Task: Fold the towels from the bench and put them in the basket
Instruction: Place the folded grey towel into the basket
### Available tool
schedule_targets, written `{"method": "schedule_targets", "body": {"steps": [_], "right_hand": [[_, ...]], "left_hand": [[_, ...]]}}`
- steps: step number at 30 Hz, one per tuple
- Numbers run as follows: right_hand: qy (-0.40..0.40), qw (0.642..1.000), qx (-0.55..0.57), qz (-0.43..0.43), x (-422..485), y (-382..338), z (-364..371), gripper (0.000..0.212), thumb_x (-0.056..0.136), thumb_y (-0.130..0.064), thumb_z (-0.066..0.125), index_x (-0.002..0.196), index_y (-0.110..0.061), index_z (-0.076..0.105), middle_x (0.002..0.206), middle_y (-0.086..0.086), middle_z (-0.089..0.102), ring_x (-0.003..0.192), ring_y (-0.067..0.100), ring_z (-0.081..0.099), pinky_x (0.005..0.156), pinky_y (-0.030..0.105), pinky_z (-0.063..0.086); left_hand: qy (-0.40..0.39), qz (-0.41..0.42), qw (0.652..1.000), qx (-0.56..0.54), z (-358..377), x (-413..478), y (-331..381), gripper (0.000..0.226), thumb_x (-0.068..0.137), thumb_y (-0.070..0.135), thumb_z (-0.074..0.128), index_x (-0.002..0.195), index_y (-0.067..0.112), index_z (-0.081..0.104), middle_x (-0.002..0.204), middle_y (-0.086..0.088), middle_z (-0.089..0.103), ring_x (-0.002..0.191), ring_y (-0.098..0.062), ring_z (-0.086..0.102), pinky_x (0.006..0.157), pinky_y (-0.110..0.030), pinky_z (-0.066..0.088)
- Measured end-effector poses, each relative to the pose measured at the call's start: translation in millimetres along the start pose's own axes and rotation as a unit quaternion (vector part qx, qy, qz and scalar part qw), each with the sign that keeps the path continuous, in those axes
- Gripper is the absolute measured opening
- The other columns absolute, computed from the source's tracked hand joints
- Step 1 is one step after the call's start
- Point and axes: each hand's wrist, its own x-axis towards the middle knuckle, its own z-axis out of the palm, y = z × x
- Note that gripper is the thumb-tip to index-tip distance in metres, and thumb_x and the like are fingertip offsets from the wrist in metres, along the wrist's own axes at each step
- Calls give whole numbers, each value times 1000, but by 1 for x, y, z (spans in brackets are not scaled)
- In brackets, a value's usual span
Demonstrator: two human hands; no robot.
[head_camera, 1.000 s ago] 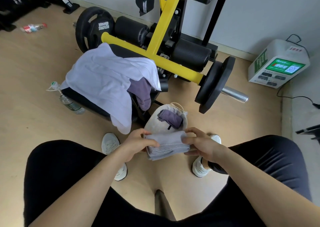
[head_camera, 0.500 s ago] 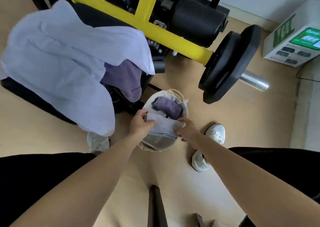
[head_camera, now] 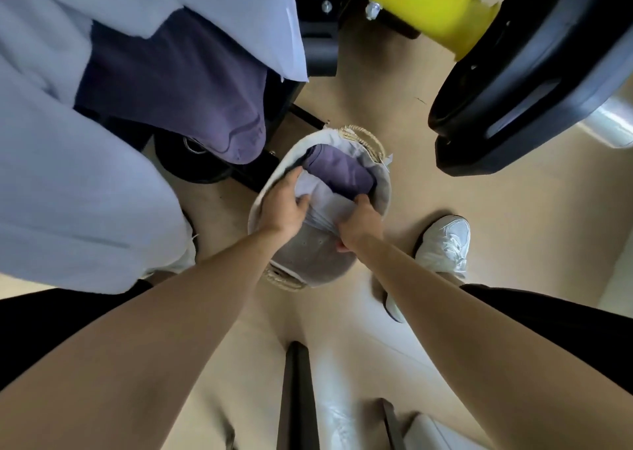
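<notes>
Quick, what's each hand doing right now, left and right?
Left hand: grips one end of the folded pale towel in the mouth of the basket.
Right hand: grips the other end of that towel.

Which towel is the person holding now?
The folded pale grey towel, gripped by left hand and right hand at the basket. The folded purple towel lies inside; the big pale towel and dark purple towel hang untouched.
</notes>
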Motion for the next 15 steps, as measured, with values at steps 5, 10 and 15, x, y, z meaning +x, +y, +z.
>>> {"method": "schedule_targets", "body": {"steps": [5, 10, 15], "right_hand": [[41, 988, -87, -118, -9, 8, -9, 62, 92, -20, 61, 148, -20, 34, 120, 12, 59, 97, 41, 65, 75, 49, 61], [210, 928, -178, -252, -20, 29, -26, 57, 79, -25, 77, 131, -15, 54, 127, 17, 50, 105, 40, 54, 87, 45, 52], [105, 972, -112, -179, -5, 40, -34, 76, 80, -33, 80, 146, -23, 44, 143, 20, 41, 122, 40, 49, 104, 37, 40]], "left_hand": [[69, 50, 996, 41, 7, -9, -6, 57, 93, 14, 66, 148, 7, 51, 150, -12, 55, 137, -30, 54, 111, -38, 43], [99, 167, 969, 153, 22, -36, 4, 45, 91, 31, 66, 135, 19, 64, 148, -10, 57, 138, -32, 51, 115, -47, 39], [33, 81, 971, 222, 38, -41, 16, 61, 92, 60, 59, 145, 31, 52, 162, -14, 35, 150, -39, 30, 118, -53, 28]]}}
